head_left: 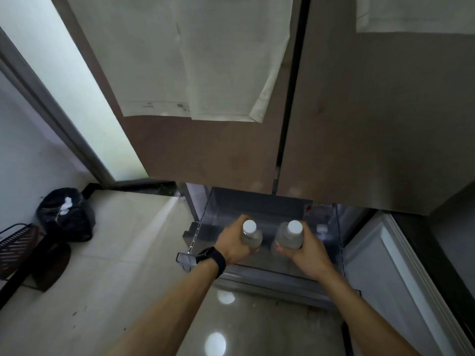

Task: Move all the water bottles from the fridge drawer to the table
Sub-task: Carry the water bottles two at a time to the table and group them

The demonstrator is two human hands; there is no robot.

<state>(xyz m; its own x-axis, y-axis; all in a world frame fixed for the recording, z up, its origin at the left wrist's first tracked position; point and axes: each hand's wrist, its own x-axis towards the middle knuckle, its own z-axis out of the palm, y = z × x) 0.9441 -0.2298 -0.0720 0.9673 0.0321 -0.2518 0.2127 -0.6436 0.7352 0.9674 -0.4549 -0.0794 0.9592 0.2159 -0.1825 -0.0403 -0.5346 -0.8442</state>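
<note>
The fridge drawer (pixel 205 222) stands pulled out below the brown fridge doors, clear-walled. Over it, my left hand (pixel 232 242) grips a clear water bottle (pixel 252 235) with a white cap, held upright. My right hand (pixel 308 246) grips a second, wider white-capped water bottle (pixel 289 237), also upright. Both bottles are side by side above the drawer's middle. Another white-capped bottle (pixel 321 229) shows at the drawer's right side, partly hidden behind my right hand. A black watch is on my left wrist. The table is not in view.
Brown fridge doors (pixel 359 124) with white paper sheets hang overhead. An open lower white door (pixel 380 265) stands to the right. On the left floor are a black rubbish bag (pixel 66 217) and a dark metal rack (pixel 18 245). Glossy tiles lie underfoot.
</note>
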